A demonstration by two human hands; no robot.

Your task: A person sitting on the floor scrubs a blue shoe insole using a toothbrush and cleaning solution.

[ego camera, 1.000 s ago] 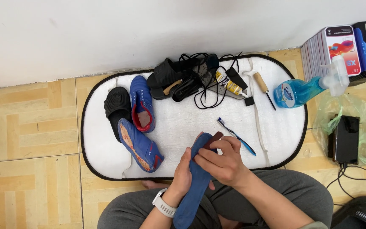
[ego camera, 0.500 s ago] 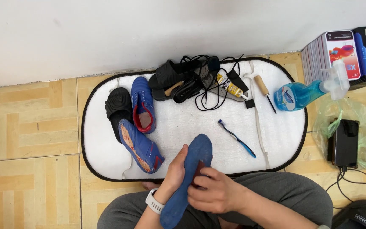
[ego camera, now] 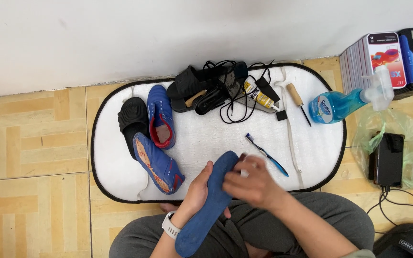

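Here the left hand [ego camera: 198, 190] grips a blue insole [ego camera: 210, 205] from underneath, thumb hooked over its left edge, holding it slanted above the lap at the near edge of the white mat [ego camera: 311, 157]. The right hand [ego camera: 254, 184] is closed on the insole's far end and blurred; something small and pale shows at its fingertips, but I cannot tell what it is. The insole's upper face looks dull and scuffed, so the work on it seems under way rather than finished. Just beyond the right hand lies a blue toothbrush [ego camera: 266, 154]. To the left, two blue shoes [ego camera: 160, 143] rest against a black slide [ego camera: 132, 122]; one shoe shows a worn sole. Farther off sit black sandals [ego camera: 199, 91], tangled cords, a glue tube [ego camera: 259, 95] and an awl [ego camera: 298, 101]. A blue spray bottle [ego camera: 342, 104] lies at the right.
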